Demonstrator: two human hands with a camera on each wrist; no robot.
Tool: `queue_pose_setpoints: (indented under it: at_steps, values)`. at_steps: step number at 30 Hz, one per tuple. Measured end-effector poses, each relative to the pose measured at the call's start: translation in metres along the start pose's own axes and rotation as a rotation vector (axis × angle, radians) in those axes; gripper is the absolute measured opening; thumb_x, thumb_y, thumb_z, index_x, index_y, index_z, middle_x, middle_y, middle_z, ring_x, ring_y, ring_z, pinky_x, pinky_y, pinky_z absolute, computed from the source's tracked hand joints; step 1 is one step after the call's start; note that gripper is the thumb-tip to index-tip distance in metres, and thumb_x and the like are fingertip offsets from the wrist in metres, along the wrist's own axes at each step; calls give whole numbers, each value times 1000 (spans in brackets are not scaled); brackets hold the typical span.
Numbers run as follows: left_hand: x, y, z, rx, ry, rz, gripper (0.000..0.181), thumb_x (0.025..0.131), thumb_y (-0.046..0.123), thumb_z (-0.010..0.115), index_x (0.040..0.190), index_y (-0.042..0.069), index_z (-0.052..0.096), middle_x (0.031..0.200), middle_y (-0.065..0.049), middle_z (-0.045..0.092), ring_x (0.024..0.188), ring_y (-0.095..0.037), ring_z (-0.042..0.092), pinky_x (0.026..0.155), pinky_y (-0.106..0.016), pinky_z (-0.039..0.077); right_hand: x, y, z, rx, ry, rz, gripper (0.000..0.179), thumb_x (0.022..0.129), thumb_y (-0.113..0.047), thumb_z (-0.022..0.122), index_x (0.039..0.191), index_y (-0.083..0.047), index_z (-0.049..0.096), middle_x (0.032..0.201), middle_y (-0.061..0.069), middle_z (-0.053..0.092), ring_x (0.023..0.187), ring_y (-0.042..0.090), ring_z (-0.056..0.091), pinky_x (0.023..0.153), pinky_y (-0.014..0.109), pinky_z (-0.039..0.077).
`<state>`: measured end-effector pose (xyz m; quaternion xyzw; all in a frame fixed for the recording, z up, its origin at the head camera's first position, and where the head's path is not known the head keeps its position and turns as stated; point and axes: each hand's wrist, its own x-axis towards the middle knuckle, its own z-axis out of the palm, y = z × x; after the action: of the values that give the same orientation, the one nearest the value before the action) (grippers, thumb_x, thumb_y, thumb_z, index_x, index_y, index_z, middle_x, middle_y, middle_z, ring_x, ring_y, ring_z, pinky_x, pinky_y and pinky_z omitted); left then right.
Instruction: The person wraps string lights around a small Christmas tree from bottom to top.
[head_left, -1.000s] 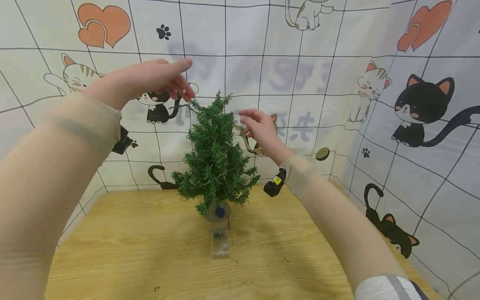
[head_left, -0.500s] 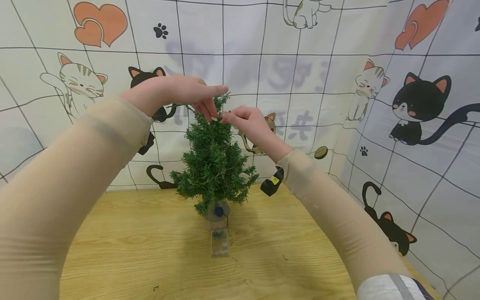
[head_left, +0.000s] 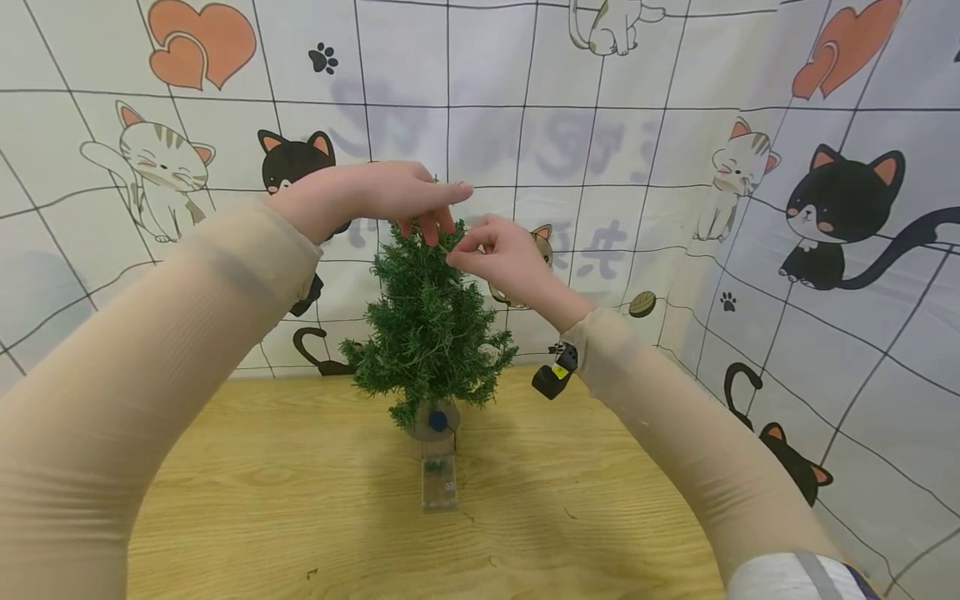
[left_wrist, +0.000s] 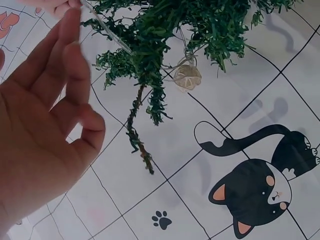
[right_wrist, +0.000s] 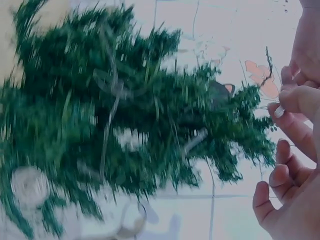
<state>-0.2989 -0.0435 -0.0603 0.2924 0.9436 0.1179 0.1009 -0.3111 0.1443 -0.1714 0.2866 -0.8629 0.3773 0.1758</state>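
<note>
A small green artificial Christmas tree stands upright on the table, strung with thin clear wire that bears pale woven ball lights. At its top, my right hand pinches a bit of the light string between thumb and index finger; a small whitish piece shows at these fingertips in the right wrist view. My left hand is over the treetop, thumb straight and fingers hanging loosely down close to the right fingertips. In the left wrist view the left hand shows its palm with bent fingers, beside the wire.
The tree's base has a blue round spot. In front of it lies a clear plastic box on the wooden table. Cat-print sheeting hangs behind and to the right, close around the tree.
My left hand has moved right and down over the treetop. The right hand has come in to the top, its thumb and index finger now closed together on the light string.
</note>
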Motion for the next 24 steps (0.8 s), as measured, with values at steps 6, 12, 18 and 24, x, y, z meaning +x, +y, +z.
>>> queue_pose_setpoints:
  at_steps: [6, 12, 18, 24]
  values:
    - [-6, -7, -2, -10, 224, 9, 71, 98, 63, 26, 115, 8, 68, 103, -12, 66, 87, -28, 55, 78, -39, 43, 1, 2, -13, -177, 11, -27, 17, 91, -19, 62, 94, -9, 76, 99, 5, 54, 82, 22, 45, 72, 36, 38]
    - [-9, -15, 2, 227, 345, 4, 58, 100, 56, 34, 84, 11, 67, 70, -4, 58, 64, -19, 51, 62, -34, 41, 6, 3, -17, -378, -39, -8, 17, 92, -19, 61, 95, -11, 75, 103, 5, 51, 85, 21, 49, 71, 36, 43]
    - [-7, -23, 8, 495, 382, -3, 46, 100, 38, 42, 60, 16, 43, 51, 5, 30, 46, -10, 26, 46, -26, 23, 13, 4, -20, -526, 32, -21, 20, 95, -19, 56, 99, -11, 74, 102, 6, 50, 78, 21, 49, 64, 35, 42]
    - [-9, -30, 12, 551, 375, -21, 45, 99, 34, 43, 58, 17, 37, 50, 5, 28, 46, -11, 26, 45, -27, 21, 16, 7, -22, -580, 133, -187, 17, 95, -17, 57, 97, -11, 73, 97, 7, 50, 74, 21, 45, 61, 34, 40]
